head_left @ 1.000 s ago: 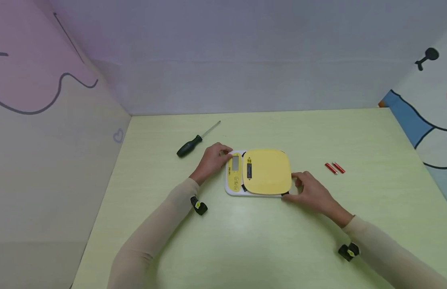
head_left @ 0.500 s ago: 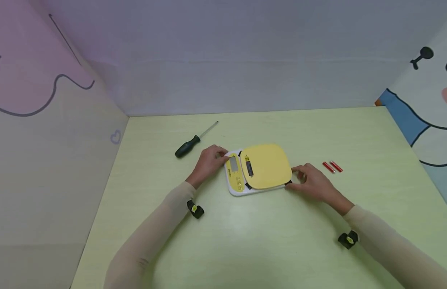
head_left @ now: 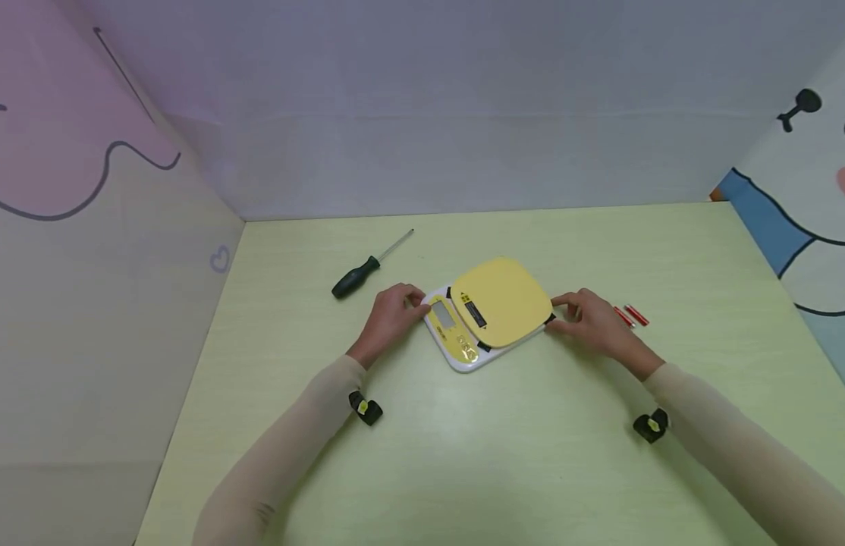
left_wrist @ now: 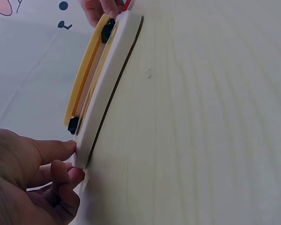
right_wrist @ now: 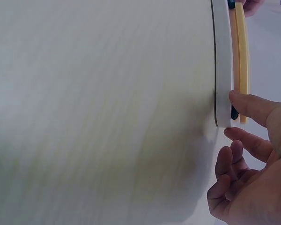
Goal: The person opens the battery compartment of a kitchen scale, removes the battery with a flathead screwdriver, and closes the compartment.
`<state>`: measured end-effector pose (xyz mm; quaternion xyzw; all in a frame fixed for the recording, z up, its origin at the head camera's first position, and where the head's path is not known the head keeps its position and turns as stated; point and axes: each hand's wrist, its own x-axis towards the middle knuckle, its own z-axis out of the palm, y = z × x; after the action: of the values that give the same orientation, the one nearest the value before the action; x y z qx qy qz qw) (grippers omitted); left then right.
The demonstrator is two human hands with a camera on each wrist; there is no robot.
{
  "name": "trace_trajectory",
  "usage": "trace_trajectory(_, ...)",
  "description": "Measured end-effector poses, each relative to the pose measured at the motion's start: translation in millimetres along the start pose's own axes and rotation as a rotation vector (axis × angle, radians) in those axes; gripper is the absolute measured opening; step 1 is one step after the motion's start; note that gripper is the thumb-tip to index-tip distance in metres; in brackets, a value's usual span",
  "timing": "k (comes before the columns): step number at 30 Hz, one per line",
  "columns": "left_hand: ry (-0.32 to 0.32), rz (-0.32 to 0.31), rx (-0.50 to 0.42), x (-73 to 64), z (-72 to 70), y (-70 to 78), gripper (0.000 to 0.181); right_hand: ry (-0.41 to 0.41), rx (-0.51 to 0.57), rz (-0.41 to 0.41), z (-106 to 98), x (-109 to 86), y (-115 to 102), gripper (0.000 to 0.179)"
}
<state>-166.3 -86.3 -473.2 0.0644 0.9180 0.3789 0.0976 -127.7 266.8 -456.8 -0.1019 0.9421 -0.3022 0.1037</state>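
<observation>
A kitchen scale (head_left: 444, 331) with a white base, a yellow platform and a small grey display lies at an angle on the table, with its button panel to the left. Thumb and fingers of my left hand (head_left: 393, 318) pinch the base's far left corner, seen close up in the left wrist view (left_wrist: 33, 173). My right hand (head_left: 589, 326) holds the opposite corner at the right. In the right wrist view, the thumb (right_wrist: 250, 107) presses on the white base's side, with the index finger at its end. The scale's underside is hidden.
A screwdriver (head_left: 356, 278) with a dark green handle lies behind my left hand. Two small red batteries (head_left: 636, 315) lie just beyond my right hand, which partly covers one. A pale wall (head_left: 463, 159) closes off the table's far edge.
The scale has turned counterclockwise on the table between both hands. My left hand has come slightly nearer, while my right hand has moved a little farther away.
</observation>
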Motion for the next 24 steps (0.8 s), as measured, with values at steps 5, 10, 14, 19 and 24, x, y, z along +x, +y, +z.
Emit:
trace_trajectory(5,0.011,-0.003,-0.011,-6.0,0.6,-0.6,0.02,-0.006,0.003,0.026,-2.1,7.7,0.2,0.043)
trace_trajectory(10,0.017,-0.003,0.0,-13.1,2.3,-2.1,0.02,0.005,0.013,0.025,-2.9,13.1,1.7,0.039)
trace_trajectory(14,0.006,0.007,0.007,-14.5,2.2,-3.8,0.022,0.012,0.023,0.034,-2.4,15.2,2.6,0.04)
trace_trajectory(19,-0.034,0.032,0.011,-7.4,-1.7,-0.4,0.031,0.002,0.069,0.09,1.9,12.5,1.3,0.049)
trace_trajectory(24,-0.109,0.05,0.047,7.8,-6.8,4.6,0.039,0.013,0.063,0.147,12.1,4.5,-7.0,0.065)
